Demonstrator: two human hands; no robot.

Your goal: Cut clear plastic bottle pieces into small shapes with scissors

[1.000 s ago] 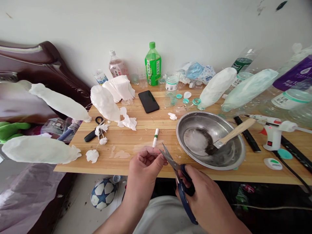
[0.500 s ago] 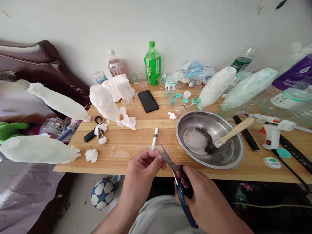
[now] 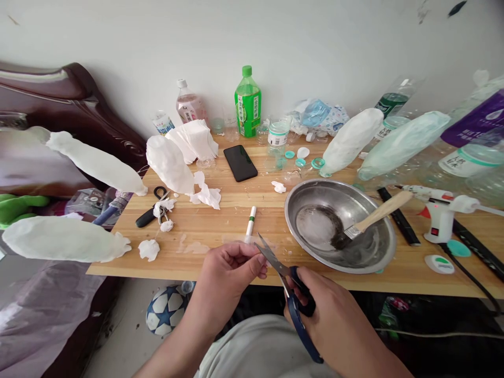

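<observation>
My right hand (image 3: 331, 310) is closed around the dark blue handles of a pair of scissors (image 3: 280, 266), whose blades stand slightly apart and point up to the left. Close to the blade tips, my left hand (image 3: 232, 273) has its fingers pinched together. Whatever lies between those fingertips is hidden or too small to make out. A white marker with a green band (image 3: 251, 223) lies on the wooden table (image 3: 220, 231) just beyond the left fingers. Beyond the scissors stands a steel basin (image 3: 303, 254) with a wooden-handled brush (image 3: 374, 215) resting in it.
A hot glue gun (image 3: 439, 215) stands at the right, its cord running over the table's front edge. Paper-covered bottle shapes (image 3: 352, 139) lie on both sides. A phone (image 3: 240, 163), a green drink bottle (image 3: 248, 107), and crumpled paper (image 3: 148, 250) are farther back or left.
My hands and the scissors have hardly moved; the scissor handles shifted slightly right. The whole view has moved by a few pixels.
</observation>
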